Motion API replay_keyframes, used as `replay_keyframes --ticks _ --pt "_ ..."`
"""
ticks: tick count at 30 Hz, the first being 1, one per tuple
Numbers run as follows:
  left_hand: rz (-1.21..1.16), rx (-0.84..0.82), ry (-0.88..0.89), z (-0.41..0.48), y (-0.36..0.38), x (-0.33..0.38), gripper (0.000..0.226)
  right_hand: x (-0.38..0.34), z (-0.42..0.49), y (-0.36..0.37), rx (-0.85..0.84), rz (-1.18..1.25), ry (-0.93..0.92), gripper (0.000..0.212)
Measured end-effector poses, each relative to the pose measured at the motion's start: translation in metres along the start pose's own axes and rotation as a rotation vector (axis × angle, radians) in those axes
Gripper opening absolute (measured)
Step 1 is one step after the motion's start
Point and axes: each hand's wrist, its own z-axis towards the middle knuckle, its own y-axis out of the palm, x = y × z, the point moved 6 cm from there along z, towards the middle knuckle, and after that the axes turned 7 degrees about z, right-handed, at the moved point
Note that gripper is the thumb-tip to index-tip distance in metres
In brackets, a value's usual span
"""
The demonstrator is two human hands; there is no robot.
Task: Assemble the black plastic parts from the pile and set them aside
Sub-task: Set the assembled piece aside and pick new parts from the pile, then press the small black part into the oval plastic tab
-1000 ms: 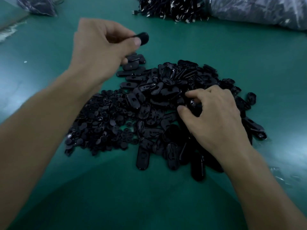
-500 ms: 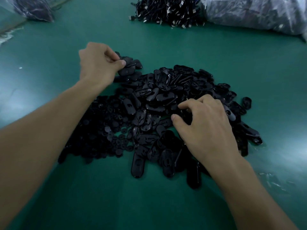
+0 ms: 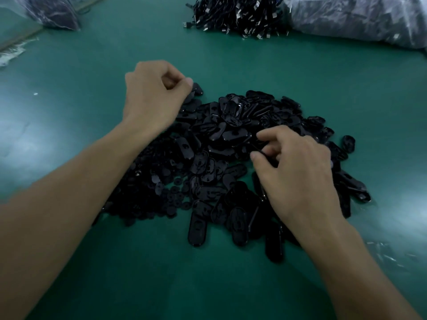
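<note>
- Clear plastic bag of dark stock (image 3: 54, 16): far left corner of the green worktop (image 3: 97, 65), well apart from the work.
- Left hand (image 3: 152, 100): at the far left edge of the pile, fingers curled in, thumb tip just beside a lone black oval plastic shell (image 3: 197, 89) lying on the pile edge. Can't tell whether it actually grips it.
- Small round black plastic bits (image 3: 147, 195): left portion of the heap, partly under the left forearm.
- Pile of black oval plastic parts (image 3: 221, 137): centre of the worktop, between the two hands, with a few ovals strewn at the near edge.
- Bundle of black cables with metal plugs (image 3: 235, 16): far centre.
- Right hand (image 3: 300, 174): on the right side of the pile, thumb and curled fingers pinching a black piece (image 3: 265, 159); blurred, shape unclear.
- Large clear plastic bag of dark parts (image 3: 360, 18): far right.
</note>
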Motion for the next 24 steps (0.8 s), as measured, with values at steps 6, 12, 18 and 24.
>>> replay_keyframes --ticks 6,12,18,24 --pt "-0.086 -0.341 0.084 -0.046 0.006 0.033 0.027 0.000 0.002 0.000 0.062 0.243 -0.050 0.007" --pt "-0.163 -0.526 -0.015 -0.070 0.008 0.031 0.048 -0.007 -0.001 -0.001 0.131 0.466 -0.137 0.015" --pt "-0.471 -0.687 -0.097 -0.076 0.006 0.034 0.042 -0.012 -0.004 0.008 0.046 0.787 -0.111 0.022" --pt "-0.548 -0.715 -0.096 -0.078 0.007 0.035 0.027 -0.013 -0.003 0.004 0.038 0.800 -0.125 0.023"
